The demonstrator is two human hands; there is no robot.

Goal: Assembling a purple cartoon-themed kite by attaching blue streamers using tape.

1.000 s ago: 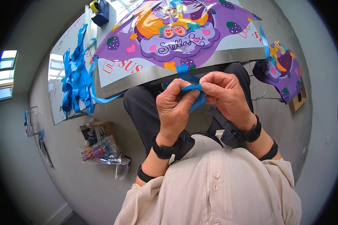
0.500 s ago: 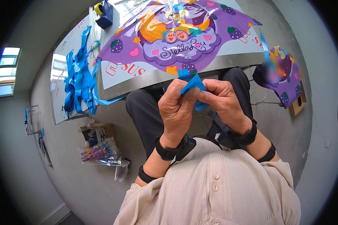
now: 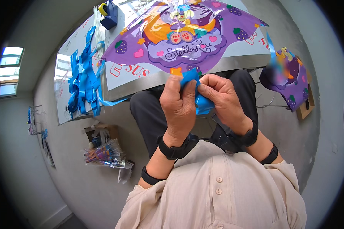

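Note:
Above my lap, both hands hold a folded blue ribbon [image 3: 203, 104]. My left hand [image 3: 177, 103] is closed, with its thumb pressing the ribbon against the fingers. Closed in a pinch at the ribbon's right edge is my right hand [image 3: 226, 100]. One end of the ribbon sticks up between the thumbs and a wider part hangs below them. Just beyond my hands, a purple kite [image 3: 149, 57] with a cartoon figure, moon and strawberries lies across the table, its lower point near the ribbon. Whether the ribbon joins the kite is hidden by my fingers.
Bunched blue ribbons [image 3: 84, 82] hang over the table's left side, near a tape dispenser [image 3: 111, 16]. The table's metal edge [image 3: 141, 84] runs before my knees. Right of it hangs another purple kite [image 3: 294, 82] above a cardboard box [image 3: 305, 108]. Plastic-wrapped items [image 3: 105, 152] lie at lower left.
The blue ribbon was folded to a pointed flap over my fingertips; now it stands upright between them, with more showing below. My left hand has turned slightly and my right fingers have shifted slightly.

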